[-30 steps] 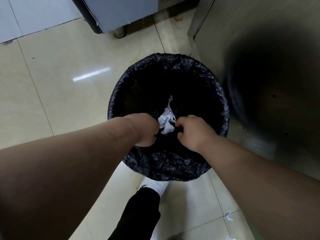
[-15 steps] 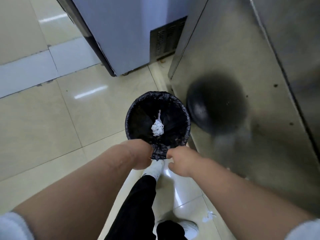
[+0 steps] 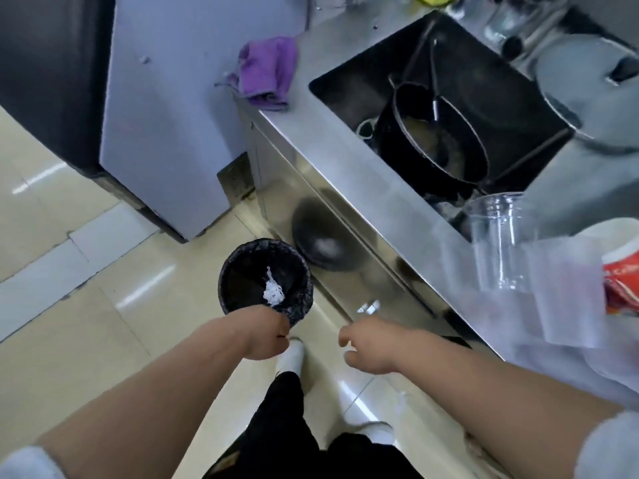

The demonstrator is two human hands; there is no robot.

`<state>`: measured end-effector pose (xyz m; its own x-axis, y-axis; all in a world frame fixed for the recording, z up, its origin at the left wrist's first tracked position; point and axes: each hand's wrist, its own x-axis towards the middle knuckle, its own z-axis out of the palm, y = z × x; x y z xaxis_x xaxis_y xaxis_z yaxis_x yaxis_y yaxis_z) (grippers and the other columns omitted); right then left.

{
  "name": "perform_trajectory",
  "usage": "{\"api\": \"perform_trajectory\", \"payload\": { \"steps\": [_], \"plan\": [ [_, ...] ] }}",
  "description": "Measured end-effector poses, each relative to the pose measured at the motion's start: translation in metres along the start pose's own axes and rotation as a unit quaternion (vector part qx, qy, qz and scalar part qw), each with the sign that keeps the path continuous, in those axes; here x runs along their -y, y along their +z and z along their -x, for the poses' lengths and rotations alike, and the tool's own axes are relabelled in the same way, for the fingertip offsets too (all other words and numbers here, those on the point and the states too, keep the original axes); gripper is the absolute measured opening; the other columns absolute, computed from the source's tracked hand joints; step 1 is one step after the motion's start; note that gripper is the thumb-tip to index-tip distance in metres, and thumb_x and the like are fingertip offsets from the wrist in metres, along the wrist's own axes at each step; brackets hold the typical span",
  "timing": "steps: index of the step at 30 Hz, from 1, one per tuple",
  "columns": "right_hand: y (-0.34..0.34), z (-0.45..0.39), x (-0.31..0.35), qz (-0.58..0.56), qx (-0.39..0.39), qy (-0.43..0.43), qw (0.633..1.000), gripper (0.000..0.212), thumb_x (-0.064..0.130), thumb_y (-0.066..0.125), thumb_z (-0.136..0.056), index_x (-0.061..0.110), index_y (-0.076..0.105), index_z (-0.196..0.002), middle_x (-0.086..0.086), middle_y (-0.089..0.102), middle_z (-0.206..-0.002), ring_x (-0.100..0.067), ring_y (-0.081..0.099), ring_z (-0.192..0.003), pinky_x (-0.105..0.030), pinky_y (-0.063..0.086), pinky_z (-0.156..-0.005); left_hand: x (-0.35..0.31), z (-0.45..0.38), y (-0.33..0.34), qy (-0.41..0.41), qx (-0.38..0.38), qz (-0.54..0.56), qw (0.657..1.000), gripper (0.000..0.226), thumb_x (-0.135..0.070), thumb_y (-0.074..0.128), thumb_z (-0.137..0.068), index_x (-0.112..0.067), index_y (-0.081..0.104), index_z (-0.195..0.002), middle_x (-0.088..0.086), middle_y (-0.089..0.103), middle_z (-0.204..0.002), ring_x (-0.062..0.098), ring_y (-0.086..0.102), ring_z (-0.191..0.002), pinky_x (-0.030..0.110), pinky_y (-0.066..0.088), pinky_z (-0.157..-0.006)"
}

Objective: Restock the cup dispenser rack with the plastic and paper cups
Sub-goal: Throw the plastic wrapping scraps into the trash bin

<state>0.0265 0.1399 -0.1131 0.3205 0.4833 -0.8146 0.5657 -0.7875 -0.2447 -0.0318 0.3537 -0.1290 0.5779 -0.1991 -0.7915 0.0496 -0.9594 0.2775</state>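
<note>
1. Head view looks down past both forearms at a stainless steel counter (image 3: 345, 160) with a sunken sink (image 3: 345, 74), well ahead of and to the right of the fingers. Any turn toward the cups should go that way, with the body kept clear of the counter edge.

2. Black-lined waste bin (image 3: 266, 281) stands on the tiled floor directly beyond the left fingertips, a crumpled white wrapper (image 3: 275, 292) lying inside it. With the wrapper in the bin, I judge the discarding done, so the step in hand is going back to the cups.

3. Clear plastic cups (image 3: 498, 240) lie tilted on the counter far to the right of and beyond the right fingers. Red-and-white paper cups (image 3: 622, 271) sit just past them at the frame edge, under loose clear sleeve wrap (image 3: 567, 305). The dispenser rack is not in view.

4. Right hand (image 3: 370, 350) hangs over the floor between the bin and the counter front, fingers loosely curled and holding nothing. It is the nearer hand to the cups, so it should lead the reach and take a stack round its side, not by the rim.

5. Left hand (image 3: 264, 335) hangs at the near rim of the bin, fingers curled under. Whether they pinch the liner or anything else cannot be told. It should let go of whatever it touches before following, then steady the bottom of the stack.

6. Loose wrap may drag neighbouring cups, so it should be peeled off first.
</note>
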Motion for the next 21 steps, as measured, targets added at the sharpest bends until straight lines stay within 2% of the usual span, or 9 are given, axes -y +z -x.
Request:
{"api": "perform_trajectory", "payload": {
  "steps": [3,7,10,13,15,18,21],
  "plan": [
    [-0.002,0.04,-0.017,-0.044,-0.065,0.007,0.997,0.039,0.038,0.048,-0.088,0.028,0.052,-0.126,-0.005,0.057,-0.128,-0.028,0.054,-0.112,-0.039,0.048,-0.091,-0.034,0.012,-0.017,0.049,-0.016,-0.024,0.998,0.031,-0.038,0.047,-0.095,-0.019,0.062,-0.116,0.002,0.066,-0.114,0.024,0.058,-0.1,0.029,0.04,-0.074],
    [0.009,0.097,-0.037,-0.106,-0.151,0.024,0.982,0.037,0.036,0.051,-0.09,0.025,0.055,-0.125,-0.004,0.06,-0.123,-0.026,0.055,-0.111,-0.032,0.045,-0.089,-0.081,0.026,-0.029,0.138,-0.016,-0.057,0.989,0.032,-0.044,0.05,-0.095,-0.026,0.06,-0.119,-0.003,0.062,-0.117,0.018,0.058,-0.108,0.028,0.041,-0.081],
    [0.023,0.136,-0.047,-0.124,-0.19,0.04,0.973,0.033,0.032,0.051,-0.09,0.022,0.058,-0.12,-0.005,0.063,-0.113,-0.026,0.056,-0.106,-0.029,0.041,-0.082,-0.118,0.031,-0.038,0.197,-0.007,-0.092,0.976,0.031,-0.044,0.05,-0.094,-0.025,0.059,-0.118,-0.003,0.058,-0.11,0.018,0.056,-0.108,0.023,0.035,-0.078],
    [0.034,0.169,-0.056,-0.143,-0.22,0.071,0.962,0.022,0.031,0.051,-0.089,0.02,0.06,-0.106,-0.007,0.064,-0.105,-0.027,0.056,-0.097,-0.033,0.043,-0.079,-0.153,0.032,-0.053,0.243,-0.011,-0.122,0.962,0.039,-0.044,0.051,-0.093,-0.029,0.057,-0.128,-0.004,0.059,-0.123,0.017,0.056,-0.111,0.023,0.039,-0.085],
    [0.038,0.187,-0.062,-0.164,-0.235,0.089,0.954,0.022,0.03,0.052,-0.089,0.02,0.061,-0.106,-0.006,0.064,-0.107,-0.026,0.057,-0.097,-0.034,0.046,-0.081,-0.175,0.033,-0.064,0.268,-0.023,-0.144,0.952,0.041,-0.042,0.052,-0.096,-0.028,0.055,-0.135,-0.003,0.058,-0.128,0.016,0.055,-0.117,0.022,0.039,-0.091],
    [0.043,0.206,-0.074,-0.195,-0.271,0.105,0.937,0.026,0.031,0.053,-0.088,0.021,0.062,-0.11,-0.004,0.066,-0.108,-0.024,0.059,-0.099,-0.034,0.048,-0.084,-0.203,0.032,-0.079,0.312,-0.03,-0.181,0.932,0.041,-0.042,0.052,-0.095,-0.028,0.055,-0.133,-0.002,0.058,-0.128,0.017,0.054,-0.119,0.025,0.041,-0.098],
    [0.046,0.221,-0.083,-0.224,-0.317,0.135,0.911,0.024,0.034,0.053,-0.087,0.025,0.06,-0.108,0.0,0.065,-0.102,-0.02,0.058,-0.093,-0.033,0.048,-0.082,-0.217,0.032,-0.097,0.342,-0.036,-0.202,0.917,0.038,-0.045,0.053,-0.091,-0.032,0.058,-0.126,-0.006,0.059,-0.12,0.014,0.056,-0.112,0.031,0.044,-0.099]
  ]
}}
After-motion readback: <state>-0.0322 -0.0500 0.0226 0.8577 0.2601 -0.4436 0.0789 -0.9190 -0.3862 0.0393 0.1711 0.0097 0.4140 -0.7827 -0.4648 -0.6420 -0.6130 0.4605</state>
